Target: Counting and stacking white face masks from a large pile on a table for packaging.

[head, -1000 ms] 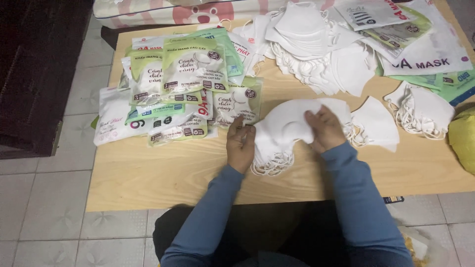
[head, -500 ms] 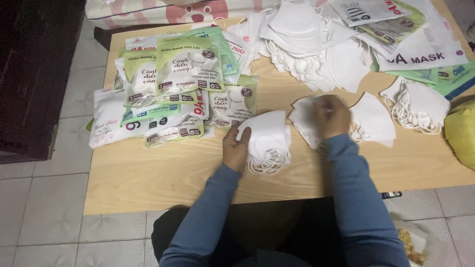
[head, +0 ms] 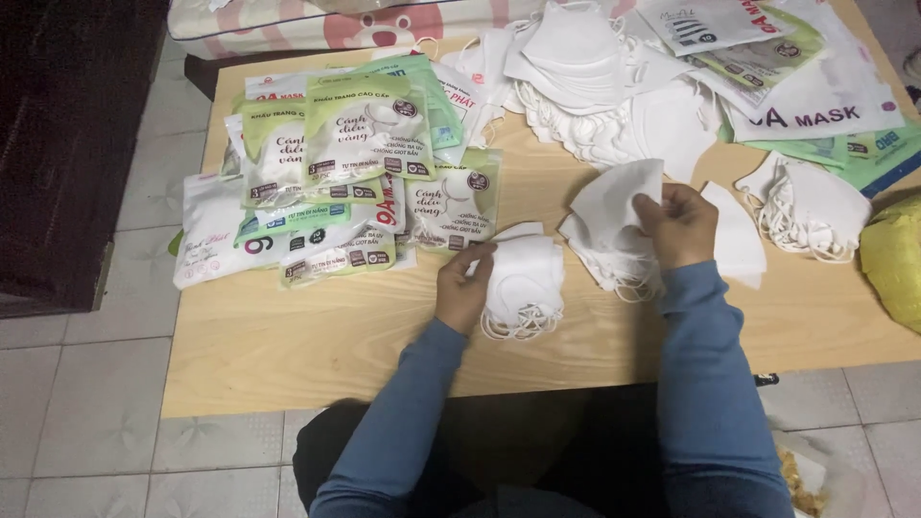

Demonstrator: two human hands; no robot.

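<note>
My left hand [head: 464,286] rests on a small stack of folded white face masks [head: 526,283] lying on the wooden table [head: 307,336], its fingers pressing the stack's left edge. My right hand [head: 679,223] pinches a single white mask [head: 614,197], lifted above a second small pile of masks [head: 604,259] to the right of the first stack. Both arms wear blue sleeves.
Sealed mask packets [head: 336,182] in green and white cover the table's left part. A large heap of loose white masks [head: 595,77] lies at the back, another mask pile [head: 811,206] at the right, with flat empty bags [head: 815,86] and a yellow bag [head: 897,259].
One large mask stack under both hands has been split in two. My right hand moved right and up with one mask; my left hand stayed on the left stack.
</note>
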